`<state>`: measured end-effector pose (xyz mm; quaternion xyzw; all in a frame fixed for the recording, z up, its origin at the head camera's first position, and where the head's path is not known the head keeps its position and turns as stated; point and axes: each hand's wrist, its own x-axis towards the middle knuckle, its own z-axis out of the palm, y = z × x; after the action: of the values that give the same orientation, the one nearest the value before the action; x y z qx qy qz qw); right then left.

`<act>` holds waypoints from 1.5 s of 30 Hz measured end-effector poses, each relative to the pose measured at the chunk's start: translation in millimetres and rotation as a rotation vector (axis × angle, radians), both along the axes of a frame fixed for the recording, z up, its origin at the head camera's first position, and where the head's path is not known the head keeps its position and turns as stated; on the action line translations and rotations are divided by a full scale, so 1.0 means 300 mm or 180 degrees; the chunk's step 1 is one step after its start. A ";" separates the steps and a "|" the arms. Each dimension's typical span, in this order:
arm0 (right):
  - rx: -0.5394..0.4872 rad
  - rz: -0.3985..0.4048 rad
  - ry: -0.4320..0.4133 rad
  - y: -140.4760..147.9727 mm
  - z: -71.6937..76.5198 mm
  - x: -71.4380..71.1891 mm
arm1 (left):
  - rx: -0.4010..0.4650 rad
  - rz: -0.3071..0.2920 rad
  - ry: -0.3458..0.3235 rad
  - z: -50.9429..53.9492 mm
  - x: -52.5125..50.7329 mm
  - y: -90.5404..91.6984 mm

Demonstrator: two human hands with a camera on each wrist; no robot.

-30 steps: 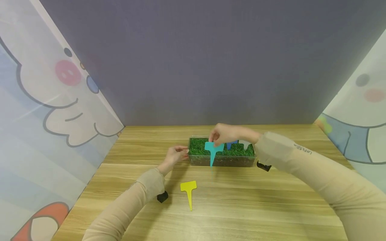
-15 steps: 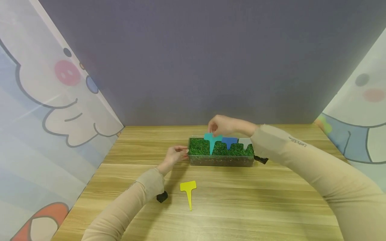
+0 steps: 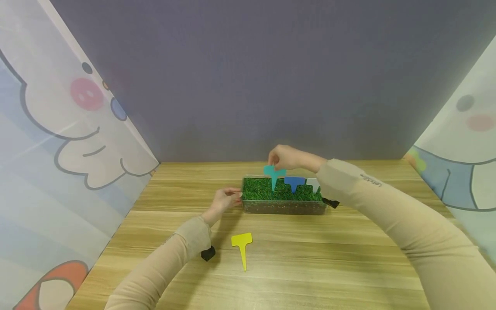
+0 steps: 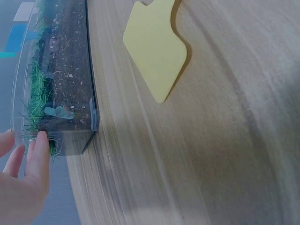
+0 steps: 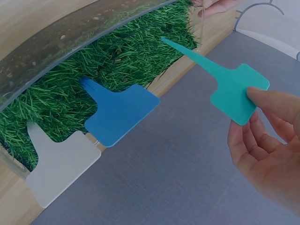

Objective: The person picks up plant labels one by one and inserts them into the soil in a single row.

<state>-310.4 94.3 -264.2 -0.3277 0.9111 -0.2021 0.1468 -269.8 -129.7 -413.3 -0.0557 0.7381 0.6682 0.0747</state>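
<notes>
My right hand (image 3: 284, 157) pinches the head of a turquoise plant label (image 5: 239, 93) between thumb and fingers. Its pointed end meets the green grass (image 5: 126, 56) in the clear planter box (image 3: 284, 207). Beside it, a blue plant label (image 5: 119, 112) and a white plant label (image 5: 63, 166) stand in the grass toward the right end. My left hand (image 3: 224, 201) rests its fingers against the planter's left end, with the fingers fairly straight in the left wrist view. A yellow plant label (image 3: 242, 247) lies flat on the table, in front of the planter.
The planter stands on a wood-grain table (image 3: 310, 267), near a grey back panel (image 3: 283, 86). Dark soil (image 4: 70, 61) shows through its clear wall. Side panels with cartoon prints (image 3: 58, 107) flank the table.
My right hand has moved back and up with the turquoise label, from before the planter's front wall to above its grass. The left hand and yellow label have stayed put.
</notes>
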 end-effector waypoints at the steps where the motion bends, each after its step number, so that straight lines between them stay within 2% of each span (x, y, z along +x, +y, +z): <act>1: -0.0002 -0.0001 0.0016 -0.003 -0.004 -0.003 | 0.0000 0.0004 -0.0012 0.000 0.000 -0.001; 16: 0.0027 -0.0057 0.0151 -0.020 -0.066 -0.020 | -0.0038 0.0012 0.0028 -0.001 -0.001 -0.001; 25: 0.0011 -0.0106 0.0208 -0.009 -0.102 -0.023 | -0.0050 -0.0040 -0.0032 -0.001 0.001 0.001; 39: 0.0028 -0.0200 0.0296 -0.010 -0.139 -0.023 | 0.0019 -0.0087 0.0018 0.000 0.001 0.001; 45: 0.0021 -0.0211 0.0327 -0.009 -0.149 -0.020 | -0.0010 -0.0049 0.0037 0.002 0.001 0.003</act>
<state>-316.5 91.6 -308.9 -0.3068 0.9285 -0.1867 0.0941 -269.4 -128.8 -412.8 -0.0461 0.7400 0.6667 0.0755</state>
